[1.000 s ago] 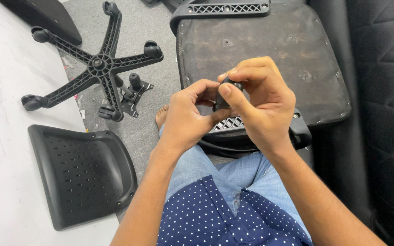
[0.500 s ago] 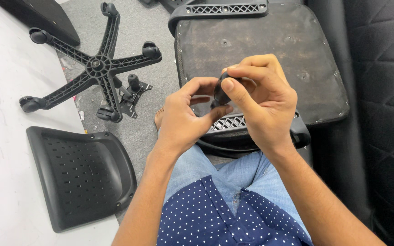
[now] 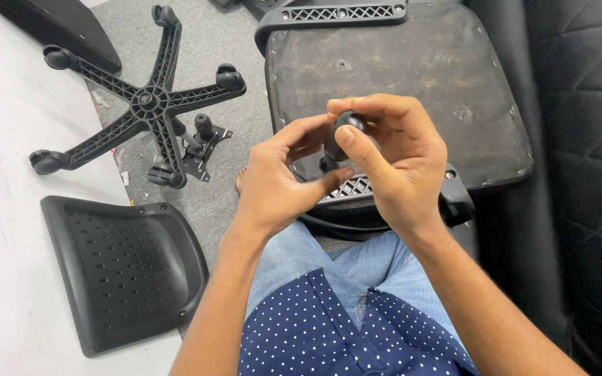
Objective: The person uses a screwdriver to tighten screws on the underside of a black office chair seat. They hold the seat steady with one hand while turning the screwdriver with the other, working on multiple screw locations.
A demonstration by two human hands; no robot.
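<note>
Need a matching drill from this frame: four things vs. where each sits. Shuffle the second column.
Things:
1. small black rounded plastic part
2. black five-arm star-shaped chair base
3. black perforated plastic shell
4. upturned worn dark seat pan

Places:
A. lower left, partly on the white surface
B. upper left, on grey floor
C. between both hands
D. behind the hands, upper centre

Pairs: 1-C, 2-B, 3-A, 4-D

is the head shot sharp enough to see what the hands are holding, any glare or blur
Head view: evenly lit, soft shadows, no glare; left hand and right hand are sharp, but the small black rounded plastic part they pinch is too dark to show detail; the five-armed black chair base is crisp.
</note>
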